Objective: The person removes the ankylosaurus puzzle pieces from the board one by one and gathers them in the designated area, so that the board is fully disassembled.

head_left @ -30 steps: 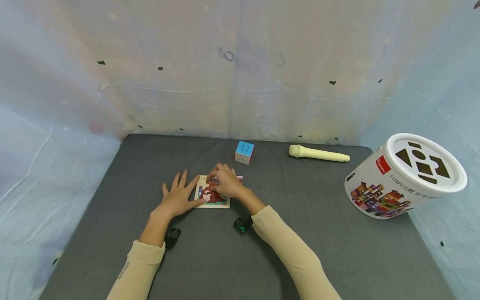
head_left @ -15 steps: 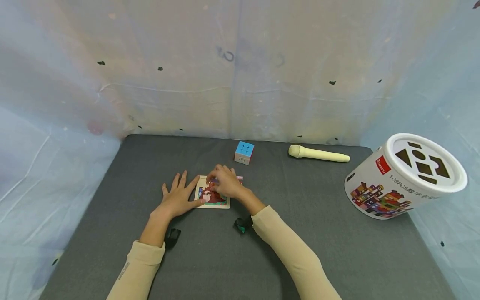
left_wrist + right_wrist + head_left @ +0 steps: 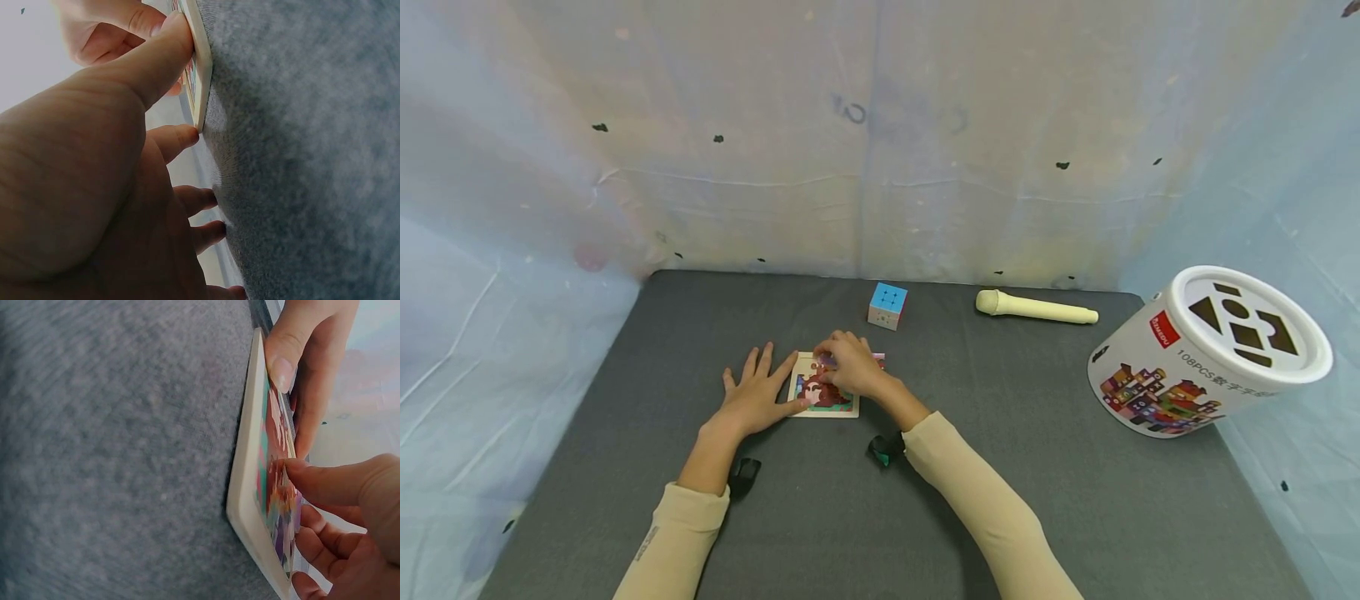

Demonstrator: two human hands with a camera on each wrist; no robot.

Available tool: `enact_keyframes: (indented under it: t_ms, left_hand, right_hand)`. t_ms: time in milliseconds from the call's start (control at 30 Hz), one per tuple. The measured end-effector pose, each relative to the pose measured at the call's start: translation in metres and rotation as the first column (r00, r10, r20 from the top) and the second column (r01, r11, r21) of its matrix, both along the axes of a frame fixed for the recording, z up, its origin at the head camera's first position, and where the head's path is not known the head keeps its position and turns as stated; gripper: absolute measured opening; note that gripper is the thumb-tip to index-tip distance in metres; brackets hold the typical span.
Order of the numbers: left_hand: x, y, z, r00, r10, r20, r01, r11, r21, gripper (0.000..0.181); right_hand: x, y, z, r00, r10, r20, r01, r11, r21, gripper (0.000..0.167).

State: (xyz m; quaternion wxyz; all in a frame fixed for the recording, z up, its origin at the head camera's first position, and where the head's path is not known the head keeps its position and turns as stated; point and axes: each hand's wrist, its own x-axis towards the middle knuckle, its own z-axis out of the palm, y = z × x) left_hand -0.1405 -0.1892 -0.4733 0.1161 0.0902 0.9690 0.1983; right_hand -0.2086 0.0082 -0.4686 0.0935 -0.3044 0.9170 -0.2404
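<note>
Puzzle board (image 3: 245,462), lower half seemingly filled, is being steadied on the worktop (image 3: 820,500) by the splayed left hand (image 3: 754,402); a purple piece (image 3: 828,362), apparently left unseated, is being pinched by the right hand (image 3: 853,365).

A flat bench (image 3: 850,517) spreads beneath a dark grey cloth, its far corners rounded and its sides widening toward the viewer. Behind it hangs a translucent, plastic-looking sheet (image 3: 760,83), beige-grey and mottled, with a vertical crease (image 3: 871,158) near the middle and a thin wrinkle running across lower down. Small dark flecks (image 3: 599,127) dot it, and a faint curled mark (image 3: 855,112) sits beside the crease. The left side sheet (image 3: 452,383) and right side sheet (image 3: 1292,200) are pale blue and creased; a pinkish blotch (image 3: 589,257) shows toward the back left. Soft, diffuse light falls over everything. Close up, the cloth looks finely textured, partly blurred.
</note>
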Motion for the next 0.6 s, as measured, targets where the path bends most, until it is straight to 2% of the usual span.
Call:
enact_keyframes:
  t_ms: [467,600]
  left_hand:
    - [0.0007,0.0,-0.0003,1.0,0.004,0.008,-0.004,1.0,0.0,0.089]
    - [0.0007,-0.0001,-0.001,1.0,0.002,0.008,-0.002,1.0,0.004,0.089]
  right_hand:
    - [0.0,0.0002,0.0008,1.0,0.006,-0.025,-0.006,1.0,-0.016,0.03]
    - [-0.0007,0.0011,0.0002,1.0,0.001,-0.006,-0.001,0.999,-0.048,0.026]
